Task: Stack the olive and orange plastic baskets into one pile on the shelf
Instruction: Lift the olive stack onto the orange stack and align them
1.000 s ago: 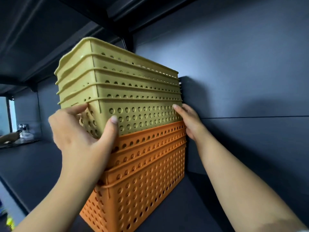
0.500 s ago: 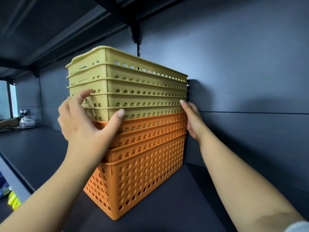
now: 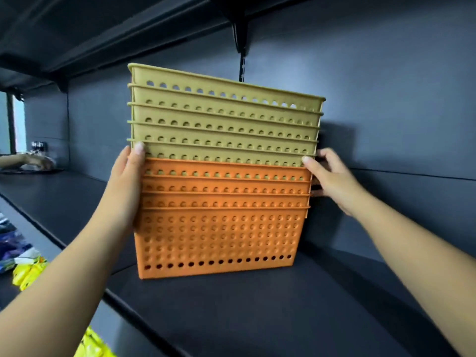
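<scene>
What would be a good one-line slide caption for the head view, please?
Left hand and right hand steady nested olive baskets atop orange baskets on a dark shelf.

Two bare forearms reach in from the lower edge of the view, uncovered along the whole length that shows, with no sleeve or cuff on either. The left hand point(image 3: 127, 186) is bare, with no glove, ring or band on the wrist; the nail of its thumb point(image 3: 139, 148) is short, rounded and pale, with a faint gloss. The right hand point(image 3: 332, 181) is likewise bare, its wrist free of any watch or strap, and the one nail that shows on its fingers point(image 3: 306, 158) is short and pale as well
</scene>
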{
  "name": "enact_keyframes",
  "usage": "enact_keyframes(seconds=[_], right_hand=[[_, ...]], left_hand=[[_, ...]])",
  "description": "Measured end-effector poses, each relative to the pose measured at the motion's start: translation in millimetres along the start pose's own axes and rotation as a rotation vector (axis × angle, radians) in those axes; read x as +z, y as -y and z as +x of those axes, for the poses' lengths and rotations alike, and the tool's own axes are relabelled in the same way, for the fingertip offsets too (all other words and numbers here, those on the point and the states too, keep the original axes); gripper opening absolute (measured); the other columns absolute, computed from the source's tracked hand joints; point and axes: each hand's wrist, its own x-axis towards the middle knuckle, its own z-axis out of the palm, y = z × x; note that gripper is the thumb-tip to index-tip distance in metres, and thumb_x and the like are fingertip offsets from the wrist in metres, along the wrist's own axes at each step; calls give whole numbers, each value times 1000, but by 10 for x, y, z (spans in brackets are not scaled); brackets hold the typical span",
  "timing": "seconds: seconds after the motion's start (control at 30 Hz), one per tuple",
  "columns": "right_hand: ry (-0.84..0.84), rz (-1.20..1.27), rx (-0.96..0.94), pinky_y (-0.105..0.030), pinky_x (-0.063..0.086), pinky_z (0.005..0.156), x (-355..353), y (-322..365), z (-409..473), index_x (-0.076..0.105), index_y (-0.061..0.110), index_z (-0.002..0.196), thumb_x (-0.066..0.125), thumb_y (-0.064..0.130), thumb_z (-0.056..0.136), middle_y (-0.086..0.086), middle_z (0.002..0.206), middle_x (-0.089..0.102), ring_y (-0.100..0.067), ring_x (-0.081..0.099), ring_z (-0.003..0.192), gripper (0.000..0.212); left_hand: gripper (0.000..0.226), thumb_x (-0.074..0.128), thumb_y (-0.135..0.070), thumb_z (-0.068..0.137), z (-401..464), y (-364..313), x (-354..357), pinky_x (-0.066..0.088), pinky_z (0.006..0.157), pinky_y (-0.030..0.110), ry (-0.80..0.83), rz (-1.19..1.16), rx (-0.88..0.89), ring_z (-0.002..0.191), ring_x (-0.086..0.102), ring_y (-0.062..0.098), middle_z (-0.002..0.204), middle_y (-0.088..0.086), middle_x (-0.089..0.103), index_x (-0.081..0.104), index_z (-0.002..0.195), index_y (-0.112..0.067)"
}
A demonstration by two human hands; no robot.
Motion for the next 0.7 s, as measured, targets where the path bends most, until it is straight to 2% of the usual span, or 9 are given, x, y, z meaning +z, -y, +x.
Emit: enact_keyframes(seconds=[0.1, 0.2, 0.23, 0.3, 0.37, 0.4, 0.5, 0.6, 0.7], right_hand=[[-74, -42, -78, -24, 49, 59, 89, 219, -223, 43, 29, 80, 53, 25, 88, 4, 87, 54, -6, 54, 71, 13], [-67, 20, -16, -34, 50, 72, 228, 377, -446, 43, 34, 90, 56, 26, 85, 1, 110, 52, -6, 54, 86, 16], [-61, 36, 22, -39, 49, 78, 329, 404, -523, 41, 36, 99, 59, 27, 82, 3, 117, 51, -7, 54, 92, 26], [-64, 47, 85, -47, 44, 88, 569, 422, -650, 32, 41, 118, 67, 33, 66, 12, 117, 52, -12, 52, 106, 63], [-88, 114, 94, -45, 43, 93, 798, 415, -753, 24, 40, 133, 69, 32, 57, 11, 118, 56, -14, 53, 112, 89], [-115, 141, 89, -42, 44, 93, 897, 420, -767, 23, 40, 136, 70, 29, 58, 8, 120, 57, -13, 54, 112, 91], [-181, 183, 69, -35, 48, 88, 1143, 470, -791, 35, 38, 131, 68, 23, 64, 6, 118, 61, -9, 58, 107, 76], [-219, 223, 44, -31, 51, 80, 1305, 481, -748, 43, 34, 126, 67, 12, 71, 5, 114, 64, -11, 61, 105, 63], [-220, 221, 7, -29, 53, 78, 1432, 531, -648, 43, 29, 128, 67, 12, 70, 4, 114, 65, -11, 63, 104, 65]], left_hand=[[51, 30, -65, 85, 62, -20, -100, 49, 79, 37, 48, -65, -151, 92, 68, 11, 104, -5, 72, 65, 107, -34], [46, 37, -63, 83, 161, 0, -216, 49, 83, 38, 54, -132, -192, 90, 67, 12, 95, -5, 74, 69, 97, -32], [43, 39, -61, 84, 195, 5, -278, 49, 82, 37, 60, -149, -195, 88, 68, 11, 92, -6, 74, 69, 94, -31], [41, 41, -59, 85, 285, 28, -384, 49, 82, 37, 111, -161, -200, 88, 67, 12, 92, -5, 74, 68, 93, -29], [41, 41, -59, 85, 329, 58, -471, 50, 80, 38, 176, -186, -212, 88, 68, 13, 93, -5, 74, 68, 94, -30], [43, 40, -61, 83, 369, 88, -530, 50, 83, 40, 204, -175, -193, 91, 68, 13, 96, -5, 74, 68, 97, -31], [44, 40, -66, 78, 454, 188, -687, 45, 94, 45, 197, -126, -117, 101, 64, 13, 106, -8, 70, 64, 102, -38], [30, 38, -56, 87, 517, 193, -796, 45, 90, 37, 116, -134, -49, 100, 60, 9, 102, -12, 66, 62, 92, -37], [29, 39, -55, 88, 597, 225, -913, 46, 89, 35, 84, -148, -2, 99, 60, 8, 101, -12, 66, 62, 87, -38]])
